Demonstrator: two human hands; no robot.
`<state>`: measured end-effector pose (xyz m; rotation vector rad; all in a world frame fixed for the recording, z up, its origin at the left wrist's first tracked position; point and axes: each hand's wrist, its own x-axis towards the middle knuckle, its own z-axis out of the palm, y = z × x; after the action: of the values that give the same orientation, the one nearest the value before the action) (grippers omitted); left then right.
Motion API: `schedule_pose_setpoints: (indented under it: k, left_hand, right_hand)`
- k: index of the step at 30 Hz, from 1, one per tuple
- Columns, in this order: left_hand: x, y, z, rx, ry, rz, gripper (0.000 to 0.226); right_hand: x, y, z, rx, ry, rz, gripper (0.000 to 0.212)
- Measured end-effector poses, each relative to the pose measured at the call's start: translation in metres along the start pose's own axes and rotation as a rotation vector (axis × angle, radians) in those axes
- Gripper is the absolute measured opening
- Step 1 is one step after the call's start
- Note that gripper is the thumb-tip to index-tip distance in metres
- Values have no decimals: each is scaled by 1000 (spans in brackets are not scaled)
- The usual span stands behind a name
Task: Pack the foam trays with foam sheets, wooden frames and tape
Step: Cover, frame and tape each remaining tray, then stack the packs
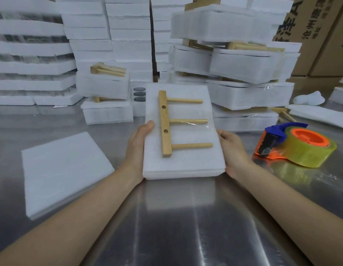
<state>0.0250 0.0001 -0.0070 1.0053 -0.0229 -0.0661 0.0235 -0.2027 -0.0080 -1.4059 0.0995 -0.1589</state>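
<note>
A white foam tray wrapped in foam sheet (186, 166) is held above the steel table, gripped at its near end by both hands. My left hand (137, 148) clasps its left edge and my right hand (234, 150) clasps its right edge. On top lies a wooden frame (164, 123), a bar with three dowels pointing right, held down by a strip of clear tape across the middle dowel. A tape dispenser (295, 144), orange and blue with a yellowish clear roll, sits on the table to the right.
A stack of loose foam sheets (63, 171) lies at the left. Finished packs with wooden frames (107, 89) pile up behind, and more (243, 64) at the back right. Tall foam tray stacks (32, 54) and cardboard boxes (320, 35) line the back. The steel table (186, 227) reflects light.
</note>
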Motion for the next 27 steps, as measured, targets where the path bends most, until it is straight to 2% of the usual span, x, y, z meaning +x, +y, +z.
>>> schedule_pose_setpoints:
  k: [3,6,13,21,24,25,27]
  left_hand:
    - [-2,2,2,-4,22,-15,76]
    - [-4,3,3,-10,42,3,67]
    - [-10,6,7,5,34,34,83]
    - [-6,3,4,34,-13,26,67]
    - [-5,2,4,66,-32,32,68]
    - [-5,2,4,75,-39,32,70]
    - [-4,1,4,72,-50,20,74]
  right_hand:
    - [1,0,2,17,32,24,25]
    - [6,2,3,61,102,53,35]
    - [8,0,2,20,23,163,22]
    - [11,3,-3,87,-62,146,20]
    - [14,0,-5,297,-171,191,41]
    - [14,-1,-5,311,-207,194,50]
    - [11,-1,-4,304,-287,212,54]
